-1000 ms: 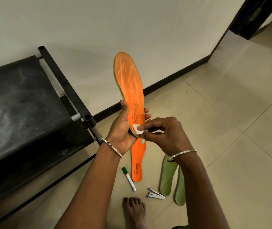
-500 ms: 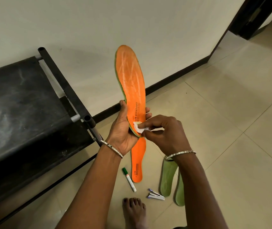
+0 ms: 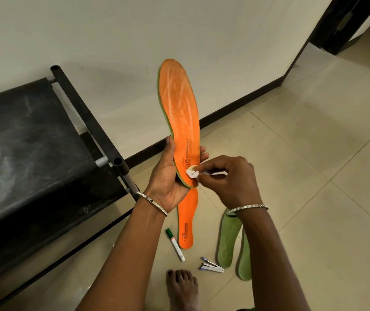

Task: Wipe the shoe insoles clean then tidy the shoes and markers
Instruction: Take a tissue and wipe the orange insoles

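Left hand (image 3: 167, 178) grips the upright orange foam insole (image 3: 179, 113) at its heel, steadying it; right hand (image 3: 231, 178) pinches a small white wipe (image 3: 192, 173) against it.

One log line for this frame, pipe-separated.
phase: wiping | left hand: grips orange insole at heel | right hand: pinches white wad against it | floor: marker, second orange insole, green insoles

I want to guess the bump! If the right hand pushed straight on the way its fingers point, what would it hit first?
The right hand, pinching a white tissue wad, points left at the held orange insole. It would meet that heel end first, with the left hand probably just behind.
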Demonstrator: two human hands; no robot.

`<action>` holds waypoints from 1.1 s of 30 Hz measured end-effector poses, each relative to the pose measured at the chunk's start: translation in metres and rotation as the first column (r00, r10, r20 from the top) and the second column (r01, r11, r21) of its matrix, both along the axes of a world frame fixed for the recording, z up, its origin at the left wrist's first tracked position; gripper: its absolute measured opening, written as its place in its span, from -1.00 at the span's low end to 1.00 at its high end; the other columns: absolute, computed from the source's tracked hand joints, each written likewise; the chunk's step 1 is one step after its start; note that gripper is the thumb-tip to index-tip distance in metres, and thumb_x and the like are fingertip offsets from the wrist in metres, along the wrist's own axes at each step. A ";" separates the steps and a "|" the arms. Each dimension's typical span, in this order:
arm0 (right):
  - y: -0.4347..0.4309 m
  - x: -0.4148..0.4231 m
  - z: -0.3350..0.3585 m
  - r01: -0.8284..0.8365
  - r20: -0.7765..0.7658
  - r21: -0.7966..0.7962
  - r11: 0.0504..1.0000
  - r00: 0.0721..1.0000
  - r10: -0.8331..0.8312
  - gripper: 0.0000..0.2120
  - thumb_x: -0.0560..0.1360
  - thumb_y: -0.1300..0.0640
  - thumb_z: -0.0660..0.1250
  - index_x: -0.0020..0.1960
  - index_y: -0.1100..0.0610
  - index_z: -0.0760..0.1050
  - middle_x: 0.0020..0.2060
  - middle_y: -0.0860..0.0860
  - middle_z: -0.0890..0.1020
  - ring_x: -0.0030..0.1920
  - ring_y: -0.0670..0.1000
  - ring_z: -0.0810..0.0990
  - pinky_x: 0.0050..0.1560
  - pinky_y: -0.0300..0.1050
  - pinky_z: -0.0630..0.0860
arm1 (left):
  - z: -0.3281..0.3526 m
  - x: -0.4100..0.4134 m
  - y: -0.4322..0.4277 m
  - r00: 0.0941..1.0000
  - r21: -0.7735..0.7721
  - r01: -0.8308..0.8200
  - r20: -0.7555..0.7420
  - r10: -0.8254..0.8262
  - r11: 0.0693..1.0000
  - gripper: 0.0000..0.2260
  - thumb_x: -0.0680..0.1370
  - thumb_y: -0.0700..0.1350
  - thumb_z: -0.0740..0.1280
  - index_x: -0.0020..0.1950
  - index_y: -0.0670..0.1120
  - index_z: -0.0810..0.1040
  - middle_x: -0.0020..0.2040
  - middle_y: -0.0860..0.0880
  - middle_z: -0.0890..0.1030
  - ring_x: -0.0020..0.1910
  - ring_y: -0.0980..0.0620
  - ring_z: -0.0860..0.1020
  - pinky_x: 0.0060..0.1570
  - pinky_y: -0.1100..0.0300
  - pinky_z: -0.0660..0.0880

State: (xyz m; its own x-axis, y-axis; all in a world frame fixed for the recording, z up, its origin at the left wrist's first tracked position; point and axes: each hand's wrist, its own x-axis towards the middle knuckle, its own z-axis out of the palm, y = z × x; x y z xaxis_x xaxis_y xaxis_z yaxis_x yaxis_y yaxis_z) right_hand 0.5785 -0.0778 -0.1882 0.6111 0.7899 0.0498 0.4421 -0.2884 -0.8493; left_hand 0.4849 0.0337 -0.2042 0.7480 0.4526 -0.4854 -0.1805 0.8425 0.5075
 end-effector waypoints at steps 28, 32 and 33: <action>-0.004 0.006 0.002 0.042 -0.090 0.042 0.998 0.995 -0.038 -0.79 0.35 0.22 0.58 -0.03 0.09 0.67 -0.15 -0.08 0.69 -0.15 -0.13 0.65 -0.19 -0.26 0.62 | -0.007 0.000 0.007 0.999 0.012 0.035 0.038 -0.036 0.999 -0.45 0.65 0.17 0.07 0.47 -0.17 0.42 0.10 -0.23 0.63 0.04 -0.15 0.66 0.02 -0.06 0.64; -0.001 -0.002 0.004 -0.280 -0.093 -0.054 0.958 0.957 0.274 -0.82 0.37 0.25 0.56 -0.05 0.07 0.73 -0.12 -0.06 0.71 -0.10 -0.09 0.65 -0.09 -0.19 0.62 | -0.012 -0.003 0.008 0.999 -0.021 0.037 0.038 -0.036 0.999 -0.46 0.64 0.16 0.04 0.43 -0.18 0.45 0.13 -0.25 0.61 0.20 -0.26 0.62 0.16 -0.15 0.55; 0.000 -0.002 0.003 -0.308 -0.081 -0.063 0.949 0.950 0.303 -0.82 0.37 0.24 0.56 -0.06 0.06 0.74 -0.13 -0.07 0.71 -0.10 -0.09 0.65 -0.08 -0.16 0.62 | -0.014 -0.003 0.009 0.999 -0.012 0.034 0.023 -0.034 0.999 -0.46 0.64 0.16 0.03 0.41 -0.18 0.47 0.12 -0.25 0.61 0.19 -0.26 0.62 0.16 -0.13 0.56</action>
State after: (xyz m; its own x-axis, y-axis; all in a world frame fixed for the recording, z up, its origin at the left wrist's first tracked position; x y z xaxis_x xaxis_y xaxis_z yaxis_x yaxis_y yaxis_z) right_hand 0.5761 -0.0774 -0.1854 0.3398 0.9392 -0.0498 0.4596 -0.2120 -0.8625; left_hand 0.4819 0.0429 -0.2181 0.7740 0.4207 -0.4732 -0.1630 0.8545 0.4931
